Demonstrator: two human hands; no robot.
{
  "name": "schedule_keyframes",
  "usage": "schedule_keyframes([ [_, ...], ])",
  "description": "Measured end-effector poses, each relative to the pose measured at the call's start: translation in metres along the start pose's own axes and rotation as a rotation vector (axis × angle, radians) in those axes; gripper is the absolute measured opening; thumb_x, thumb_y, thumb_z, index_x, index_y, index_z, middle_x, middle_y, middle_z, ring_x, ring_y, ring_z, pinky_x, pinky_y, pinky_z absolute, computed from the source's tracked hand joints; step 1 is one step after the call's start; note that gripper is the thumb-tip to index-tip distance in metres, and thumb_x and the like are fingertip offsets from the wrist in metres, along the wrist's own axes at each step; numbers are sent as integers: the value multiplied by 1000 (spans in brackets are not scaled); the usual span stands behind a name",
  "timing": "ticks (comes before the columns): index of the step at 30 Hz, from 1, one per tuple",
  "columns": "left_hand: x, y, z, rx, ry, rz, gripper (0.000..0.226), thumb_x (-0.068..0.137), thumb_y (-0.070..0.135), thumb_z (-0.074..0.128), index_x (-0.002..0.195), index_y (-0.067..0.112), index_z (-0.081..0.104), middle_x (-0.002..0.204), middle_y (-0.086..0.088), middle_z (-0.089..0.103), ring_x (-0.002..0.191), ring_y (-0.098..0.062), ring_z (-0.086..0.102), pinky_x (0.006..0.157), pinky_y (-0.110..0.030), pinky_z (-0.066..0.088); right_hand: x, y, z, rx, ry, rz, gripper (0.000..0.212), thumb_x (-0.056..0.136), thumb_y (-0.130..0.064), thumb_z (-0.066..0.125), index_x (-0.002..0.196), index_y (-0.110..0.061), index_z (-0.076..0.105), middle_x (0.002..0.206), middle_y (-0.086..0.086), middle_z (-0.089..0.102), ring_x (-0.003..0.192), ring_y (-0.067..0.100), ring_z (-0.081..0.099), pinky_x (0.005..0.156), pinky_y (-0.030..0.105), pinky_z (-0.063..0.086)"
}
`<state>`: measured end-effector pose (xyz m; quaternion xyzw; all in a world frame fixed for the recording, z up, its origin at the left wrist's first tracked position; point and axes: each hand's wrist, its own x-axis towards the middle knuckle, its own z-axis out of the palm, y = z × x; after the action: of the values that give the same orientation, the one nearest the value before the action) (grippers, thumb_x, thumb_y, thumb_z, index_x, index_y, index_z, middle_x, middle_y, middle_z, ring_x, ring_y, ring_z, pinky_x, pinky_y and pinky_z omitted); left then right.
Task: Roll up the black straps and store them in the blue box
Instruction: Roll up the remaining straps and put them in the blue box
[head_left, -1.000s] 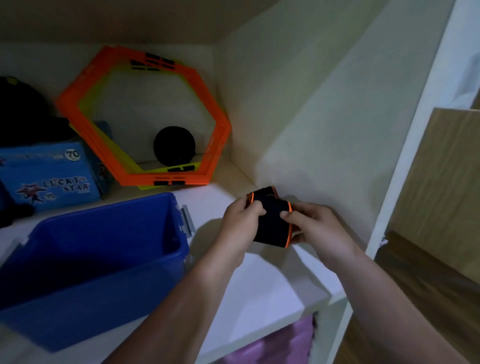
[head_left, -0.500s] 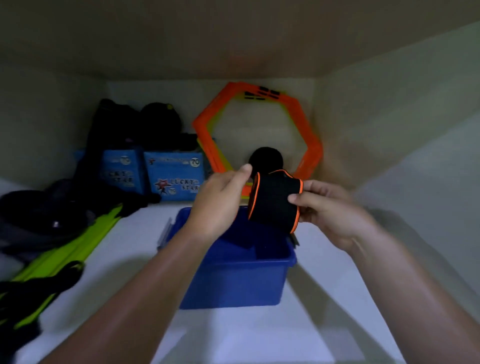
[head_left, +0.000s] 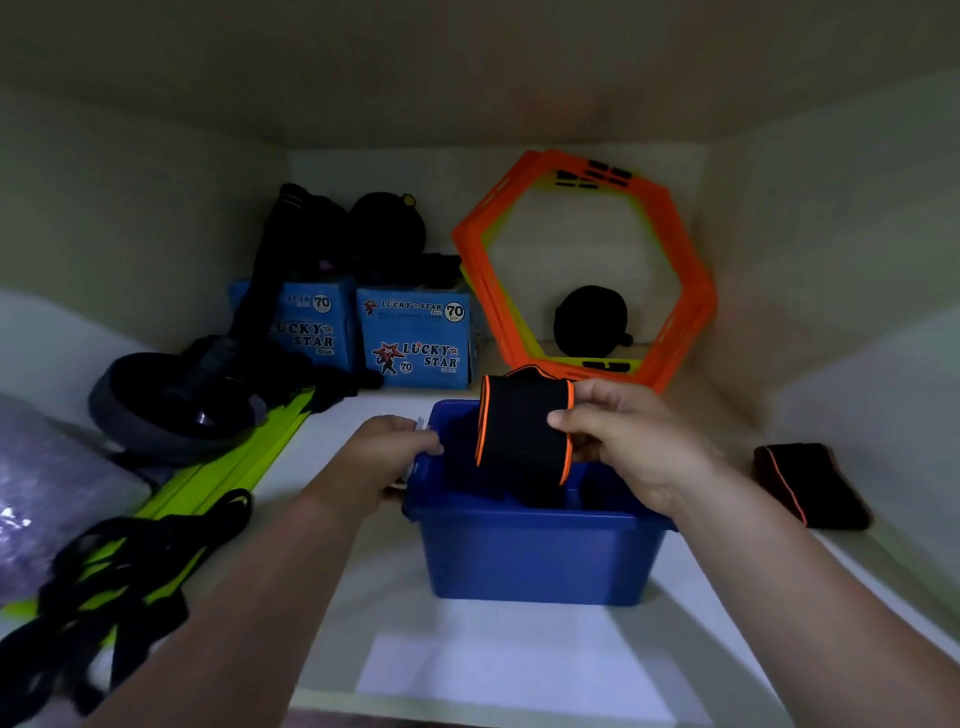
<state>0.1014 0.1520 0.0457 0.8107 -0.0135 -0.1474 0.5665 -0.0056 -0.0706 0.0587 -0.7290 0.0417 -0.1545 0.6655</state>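
Now poised directly over the open blue box: a rolled black strap with orange edging, hanging just above the rim and partly dipping into the cavity. Roll axis running left to right, the two orange edges facing out to either side. Pinched by the right hand, thumb on the near face and fingers curled round the far side, closed firmly enough to keep the roll from springing loose. Left hand lower and to the left, fingers folded over the box's left rim, apparently bracing it; not touching the strap. Straight down, then, as the likely next move, with the right hand alone carrying it. Dark shapes already inside the box beneath the roll, too dim to tell whether other straps or shadow. Second black strap with an orange stripe lying on the shelf well to the right of the box, nearer the right hand; whether rolled or merely folded cannot be told. Judged: one strap close to stored, at least one more left.
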Motion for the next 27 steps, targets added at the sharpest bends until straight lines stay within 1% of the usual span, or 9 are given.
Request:
schedule_keyframes([
  [3,5,-4,5,-100,30,63,48,80,5,72,126,8,59,108,-18,69,87,-32,67,59,-32,51,3,2,4,-23,-4,18,22,87,-3,71,109,-3,71,93,12,76,84,24,68,74,40,55],
  [5,6,-7,8,-119,76,137,49,81,4,72,128,11,58,108,-20,70,87,-34,71,65,-36,56,4,3,5,-31,-8,32,22,87,-2,71,109,-3,71,93,14,75,84,24,68,74,40,56],
  [8,-2,-10,11,-117,140,271,37,84,4,70,118,17,62,88,-12,74,77,-32,72,73,-44,60,6,4,9,-45,-14,64,18,89,1,68,107,-1,69,89,14,73,77,21,68,66,33,57],
  [10,-11,-16,14,-110,171,402,29,85,4,67,104,26,65,69,-6,73,67,-33,71,68,-46,58,7,5,13,-69,-19,93,14,89,3,67,102,-4,68,85,12,72,71,19,68,58,29,55],
  [13,-21,-28,18,-31,244,546,34,85,11,68,115,28,66,66,-4,70,66,-29,68,62,-41,54,8,11,17,-126,-45,158,15,90,3,67,103,-5,68,82,10,71,67,17,67,54,26,54],
  [17,-33,-40,21,33,307,566,46,86,16,68,127,35,59,66,16,68,63,-3,63,61,-22,46,13,28,28,-256,-96,279,12,90,3,65,94,-9,64,78,10,65,63,17,62,52,26,54],
  [21,-41,-47,18,21,304,551,45,87,21,68,128,36,58,68,19,66,65,-3,63,65,-28,50,14,48,40,-387,-132,373,19,91,6,63,102,-9,61,81,11,62,65,20,62,49,26,56],
  [23,-41,-47,16,9,296,550,49,87,21,68,133,33,57,72,11,68,68,-8,66,69,-35,56,13,56,44,-467,-151,375,19,92,5,63,106,-7,61,82,11,63,66,22,63,56,30,61],
  [27,-38,-45,13,2,276,552,52,85,22,69,134,34,56,71,7,70,73,-17,70,75,-49,60,17,58,48,-629,-163,343,17,91,-2,64,108,-2,66,82,20,69,67,33,66,77,51,62],
])
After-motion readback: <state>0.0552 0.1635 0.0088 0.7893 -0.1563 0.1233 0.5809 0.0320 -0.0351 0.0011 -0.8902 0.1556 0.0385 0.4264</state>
